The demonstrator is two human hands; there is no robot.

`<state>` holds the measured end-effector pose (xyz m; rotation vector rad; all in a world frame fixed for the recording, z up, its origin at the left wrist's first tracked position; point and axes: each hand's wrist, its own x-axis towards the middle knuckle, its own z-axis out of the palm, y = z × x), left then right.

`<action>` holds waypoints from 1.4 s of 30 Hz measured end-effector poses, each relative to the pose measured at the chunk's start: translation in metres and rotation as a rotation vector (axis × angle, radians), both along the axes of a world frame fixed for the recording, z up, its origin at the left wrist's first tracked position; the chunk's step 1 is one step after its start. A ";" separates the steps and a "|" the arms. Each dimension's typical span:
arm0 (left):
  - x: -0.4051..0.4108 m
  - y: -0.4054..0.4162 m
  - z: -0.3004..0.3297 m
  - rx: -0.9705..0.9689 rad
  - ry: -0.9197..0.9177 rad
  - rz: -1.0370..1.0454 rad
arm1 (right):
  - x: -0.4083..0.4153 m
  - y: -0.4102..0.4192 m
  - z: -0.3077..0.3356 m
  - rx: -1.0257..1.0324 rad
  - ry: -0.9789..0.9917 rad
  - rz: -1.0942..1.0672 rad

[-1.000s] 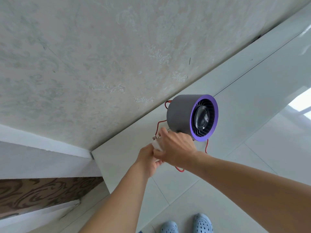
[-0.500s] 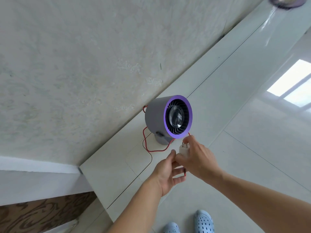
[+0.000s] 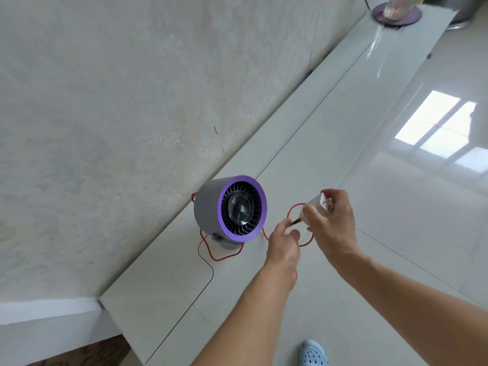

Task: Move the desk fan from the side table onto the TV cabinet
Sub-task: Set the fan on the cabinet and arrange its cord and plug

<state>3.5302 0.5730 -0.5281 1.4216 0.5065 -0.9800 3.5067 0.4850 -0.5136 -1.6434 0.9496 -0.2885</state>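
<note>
fan point(image 3: 229, 210) stands upright on its base on the tv cabinet point(image 3: 303, 143), near the wall point(image 3: 132, 101), purple-ringed grille facing out toward the camera. red cord point(image 3: 224, 257) runs from behind the fan, loops on the cabinet top below the base & goes up to the hands. right hand point(image 3: 331, 228) is closed round a white plug point(image 3: 315, 207), held above the cabinet's front edge, just right of the fan. left hand point(image 3: 284, 243) pinches the cord w/ fingertips just by the plug, other fingers curled loose. neither hand touches the fan. far end of cabinet: a glass jar point(image 3: 396, 6) on a purple mat. glossy floor point(image 3: 409, 207) to the right, one blue shoe point(image 3: 314, 353) at btm.
</note>
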 end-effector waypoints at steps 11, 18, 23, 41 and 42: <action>0.083 -0.056 0.063 -0.225 0.039 0.121 | 0.009 -0.052 0.038 -0.024 -0.074 0.039; 0.146 -0.057 0.104 -0.160 -0.185 -0.006 | 0.041 -0.070 0.053 0.008 -0.072 0.258; 0.179 -0.044 0.129 -0.083 -0.288 0.022 | 0.048 -0.077 0.055 -0.075 -0.001 0.433; 0.202 -0.011 0.212 -0.281 -0.520 0.029 | 0.102 -0.071 0.097 -0.218 0.180 0.691; 0.202 -0.012 0.217 -0.299 -0.530 0.034 | 0.106 -0.070 0.101 -0.238 0.178 0.715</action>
